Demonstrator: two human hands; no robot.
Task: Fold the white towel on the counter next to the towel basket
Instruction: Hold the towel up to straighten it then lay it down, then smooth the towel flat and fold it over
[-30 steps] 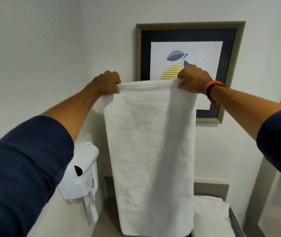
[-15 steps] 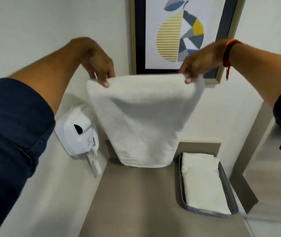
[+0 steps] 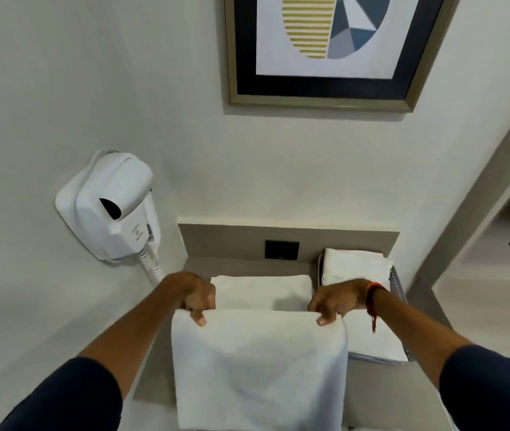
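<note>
A plain white terry towel (image 3: 259, 362) lies on the flat taupe counter (image 3: 384, 396). The gold-framed wall print (image 3: 325, 51) has olive-yellow stripes and grey-blue facets.

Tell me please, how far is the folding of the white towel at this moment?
Done: the far end of the white terry towel already lies on the grey counter, beside the grey mesh basket.
In hand: the left hand and right hand pinch the raised edge.
Left: laying the near half over the flat part and squaring it.
</note>
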